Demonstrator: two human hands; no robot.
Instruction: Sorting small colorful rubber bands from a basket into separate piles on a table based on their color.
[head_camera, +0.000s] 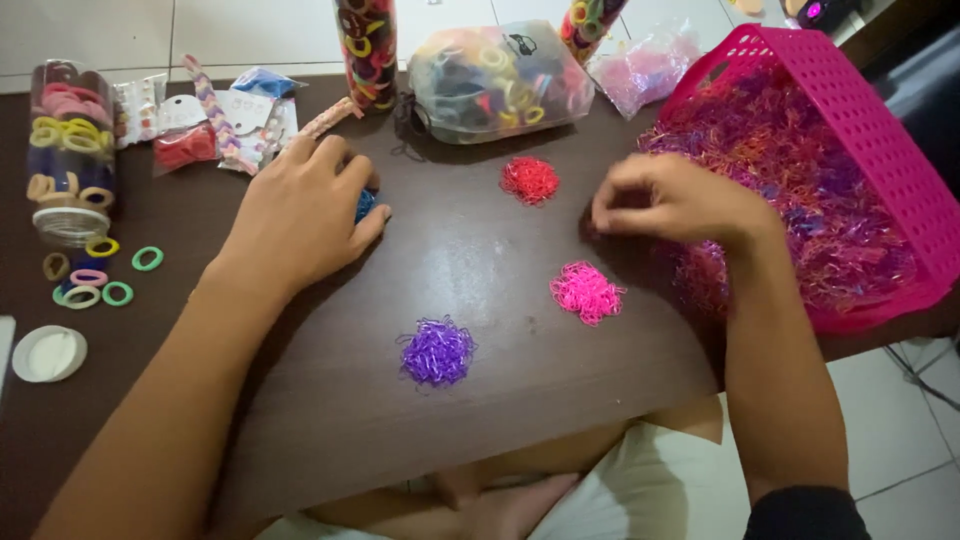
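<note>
We see the dark table (500, 330), then the pink basket (880, 150) of mixed bands. Our left hand (300, 215) curls over a blue pile (366, 203); our right hand (670, 200), fingertips pressed together, perhaps pinches a band. Red (529, 180), pink (586, 292) and purple piles (437, 351) lie between.

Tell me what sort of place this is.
Probably a home, on a low brown table over a tiled floor: a pink basket of mixed tiny elastics, piles sorted by colour, and clear tubes of hair ties.
</note>
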